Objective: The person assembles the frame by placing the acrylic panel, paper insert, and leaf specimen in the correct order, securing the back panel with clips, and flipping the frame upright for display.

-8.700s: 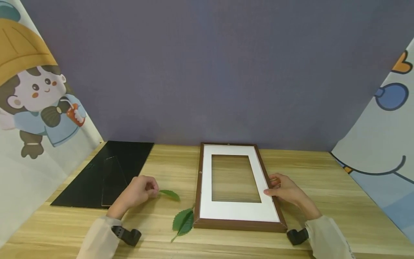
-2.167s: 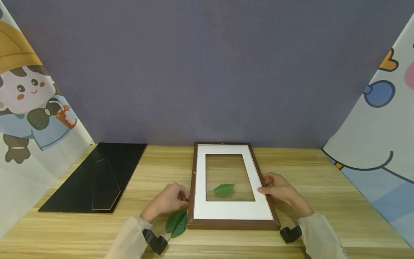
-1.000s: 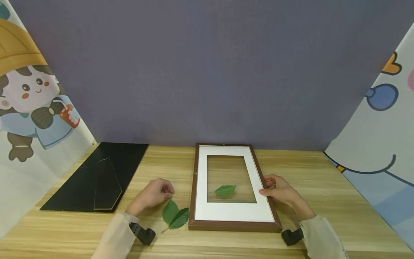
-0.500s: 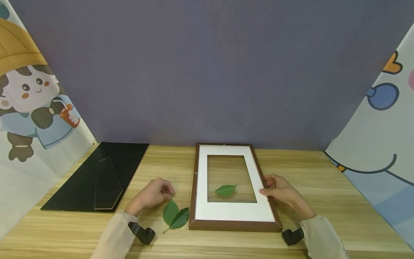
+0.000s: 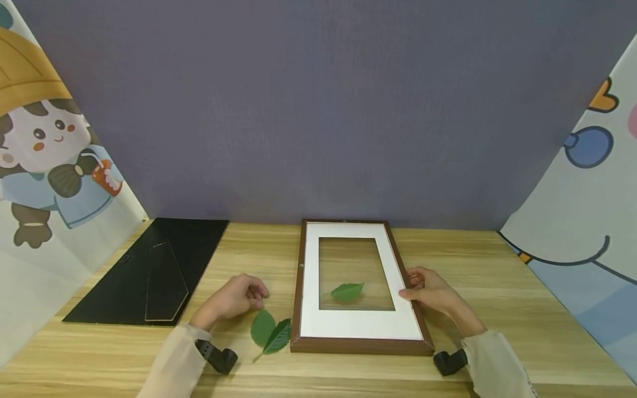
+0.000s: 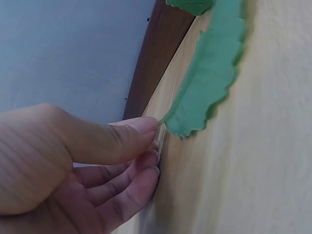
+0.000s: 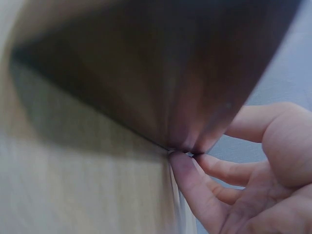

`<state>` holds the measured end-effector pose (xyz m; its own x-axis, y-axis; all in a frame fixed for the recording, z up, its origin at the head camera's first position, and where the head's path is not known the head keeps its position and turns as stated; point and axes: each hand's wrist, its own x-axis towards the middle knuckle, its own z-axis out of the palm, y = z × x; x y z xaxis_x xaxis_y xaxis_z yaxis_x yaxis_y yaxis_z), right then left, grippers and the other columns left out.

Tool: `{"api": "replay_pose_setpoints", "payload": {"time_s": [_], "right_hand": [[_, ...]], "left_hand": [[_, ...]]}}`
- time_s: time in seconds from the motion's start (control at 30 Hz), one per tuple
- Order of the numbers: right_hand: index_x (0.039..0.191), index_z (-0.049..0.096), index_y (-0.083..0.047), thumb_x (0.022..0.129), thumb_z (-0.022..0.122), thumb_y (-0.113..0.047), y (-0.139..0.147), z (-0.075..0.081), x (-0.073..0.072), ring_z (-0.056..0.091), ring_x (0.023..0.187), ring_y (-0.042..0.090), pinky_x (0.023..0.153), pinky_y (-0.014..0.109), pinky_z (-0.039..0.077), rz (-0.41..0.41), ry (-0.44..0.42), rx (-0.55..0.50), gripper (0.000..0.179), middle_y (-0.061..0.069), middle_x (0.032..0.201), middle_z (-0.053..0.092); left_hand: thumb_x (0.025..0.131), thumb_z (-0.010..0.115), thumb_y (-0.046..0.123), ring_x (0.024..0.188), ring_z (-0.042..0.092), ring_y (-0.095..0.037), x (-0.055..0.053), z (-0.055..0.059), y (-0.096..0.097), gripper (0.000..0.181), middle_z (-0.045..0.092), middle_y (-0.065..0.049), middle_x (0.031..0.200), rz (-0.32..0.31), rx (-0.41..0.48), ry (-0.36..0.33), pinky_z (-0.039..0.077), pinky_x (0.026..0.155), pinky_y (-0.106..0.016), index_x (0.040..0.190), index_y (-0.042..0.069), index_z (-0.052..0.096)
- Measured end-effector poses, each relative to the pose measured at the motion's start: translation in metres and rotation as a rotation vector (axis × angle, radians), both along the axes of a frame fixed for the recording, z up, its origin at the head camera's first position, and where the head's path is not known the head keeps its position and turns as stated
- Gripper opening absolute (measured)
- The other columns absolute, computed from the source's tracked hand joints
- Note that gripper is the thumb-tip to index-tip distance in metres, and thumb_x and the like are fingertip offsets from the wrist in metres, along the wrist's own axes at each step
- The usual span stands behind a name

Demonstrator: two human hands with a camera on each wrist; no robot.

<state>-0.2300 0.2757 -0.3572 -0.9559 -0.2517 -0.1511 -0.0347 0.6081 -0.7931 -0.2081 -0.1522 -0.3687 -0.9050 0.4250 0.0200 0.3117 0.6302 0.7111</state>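
Note:
A brown picture frame [image 5: 363, 346] with a white mat [image 5: 360, 324] lies on the table. One green leaf [image 5: 347, 292] shows within the mat's window. Left of the frame lie two more leaves: a rounder one [image 5: 262, 327] and a darker toothed one [image 5: 278, 336], stems close together. My left hand [image 5: 234, 297] is just above the rounder leaf. In the left wrist view, its thumb and forefinger pinch one end of that leaf [image 6: 209, 73]. My right hand [image 5: 433, 293] grips the frame's right side, thumb on top; the right wrist view shows fingertips at the frame's lower edge [image 7: 190, 131].
A black backing board [image 5: 199, 260] with a stand flap [image 5: 166, 287] lies at the left of the wooden table [image 5: 478, 260]. A grey-purple panel [image 5: 318, 110] rises behind. Cartoon-printed panels [image 5: 59, 210] flank both sides.
Earlier my left hand held a single leaf, which then came to lie in the frame's window. The hand moved left to the other leaves, which now lie spread apart. My right hand stays on the frame.

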Motion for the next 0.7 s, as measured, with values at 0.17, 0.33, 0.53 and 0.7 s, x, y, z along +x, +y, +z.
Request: {"api": "replay_pose_setpoints", "payload": {"time_s": [0.17, 0.33, 0.53, 0.7], "right_hand": [[0.135, 0.030, 0.019, 0.085, 0.070, -0.011, 0.000, 0.001, 0.000, 0.055, 0.098, 0.031, 0.069, 0.035, 0.053, 0.004, 0.008, 0.007, 0.071, 0.035, 0.120, 0.044], [0.135, 0.031, 0.018, 0.085, 0.070, -0.012, -0.001, 0.001, 0.000, 0.054, 0.098, 0.031, 0.069, 0.035, 0.053, 0.006, 0.011, 0.007, 0.070, 0.035, 0.120, 0.044], [0.135, 0.031, 0.018, 0.085, 0.070, -0.013, 0.000, 0.001, -0.001, 0.054, 0.099, 0.032, 0.069, 0.035, 0.053, 0.005, 0.008, 0.008, 0.070, 0.035, 0.120, 0.044], [0.135, 0.031, 0.018, 0.085, 0.070, -0.012, 0.000, 0.000, -0.001, 0.054, 0.099, 0.032, 0.069, 0.035, 0.053, 0.000, 0.004, 0.007, 0.070, 0.035, 0.121, 0.044]], "left_hand": [[0.080, 0.068, -0.007, 0.071, 0.056, -0.011, -0.001, 0.000, 0.001, 0.008, 0.064, -0.003, 0.077, -0.013, 0.002, -0.017, 0.048, 0.061, -0.020, 0.084, 0.000, 0.068], [0.080, 0.070, -0.004, 0.070, 0.056, -0.010, -0.002, 0.000, -0.001, 0.005, 0.064, -0.002, 0.076, -0.018, -0.009, 0.005, 0.048, 0.062, -0.020, 0.081, 0.001, 0.068], [0.080, 0.071, -0.002, 0.067, 0.055, -0.008, -0.003, 0.005, -0.006, 0.004, 0.065, -0.001, 0.074, 0.011, -0.019, 0.060, 0.047, 0.060, -0.019, 0.080, 0.001, 0.068], [0.081, 0.068, -0.003, 0.063, 0.053, -0.007, -0.004, 0.009, -0.010, 0.006, 0.064, -0.003, 0.071, 0.035, -0.006, 0.103, 0.046, 0.056, -0.020, 0.077, 0.002, 0.068]]}}
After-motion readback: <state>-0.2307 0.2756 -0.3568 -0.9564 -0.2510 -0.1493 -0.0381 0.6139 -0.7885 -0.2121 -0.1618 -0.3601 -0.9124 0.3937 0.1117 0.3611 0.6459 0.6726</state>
